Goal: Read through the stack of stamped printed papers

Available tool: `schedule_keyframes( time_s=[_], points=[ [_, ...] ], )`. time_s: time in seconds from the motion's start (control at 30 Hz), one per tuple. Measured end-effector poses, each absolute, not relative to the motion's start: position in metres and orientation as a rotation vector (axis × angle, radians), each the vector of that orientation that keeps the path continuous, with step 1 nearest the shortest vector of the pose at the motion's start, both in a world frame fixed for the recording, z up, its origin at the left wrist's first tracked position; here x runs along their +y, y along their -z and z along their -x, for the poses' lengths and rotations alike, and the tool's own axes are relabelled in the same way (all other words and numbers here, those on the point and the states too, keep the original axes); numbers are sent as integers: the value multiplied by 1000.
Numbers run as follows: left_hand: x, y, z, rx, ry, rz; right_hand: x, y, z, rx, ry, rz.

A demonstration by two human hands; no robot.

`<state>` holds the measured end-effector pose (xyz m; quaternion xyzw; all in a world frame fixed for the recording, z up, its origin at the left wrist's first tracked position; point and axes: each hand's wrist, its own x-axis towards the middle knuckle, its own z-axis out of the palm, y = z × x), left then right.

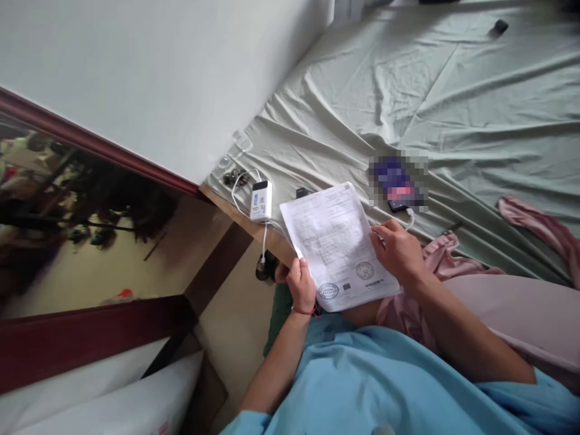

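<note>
Holding one printed sheet point(338, 241) in two hands, above the lap and the near edge of the bed point(475, 103). Left hand point(301, 285) pinching the sheet's lower left edge, thumb over the front and fingers curled shut behind it, with a red thread around the wrist. Right hand point(397, 251) closed on the right edge, at about 3 o'clock from the sheet's middle, fingers folded over the margin. Sheet tilted, long axis running from about 11 o'clock down to 5 o'clock, top end toward the wall point(158, 78), bottom end with two round stamps nearest the body. Lying on the bed: one white power bank point(261, 200) at 9 o'clock from the sheet, one white cable point(264, 238) trailing from it, one blurred phone point(399, 184) at 2 o'clock, just past the right hand. Pink cloth point(539, 226) at 3 o'clock, well apart.
</note>
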<state>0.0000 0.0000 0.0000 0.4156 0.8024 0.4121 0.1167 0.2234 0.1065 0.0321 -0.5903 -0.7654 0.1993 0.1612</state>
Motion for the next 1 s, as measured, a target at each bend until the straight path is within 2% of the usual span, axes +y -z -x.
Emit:
schedule_keyframes(
  time_s=[0.37,0.67,1.0],
  points=[
    [-2,5,1,2369,-1177,-1228,109,-25,-226,-2130,-717,1611],
    [-2,4,1,2335,-1194,-1181,109,-30,-226,-2136,-634,1800],
    [-1,0,0,2309,-1214,-1210,111,-21,-226,-2043,-779,1542]
  ],
)
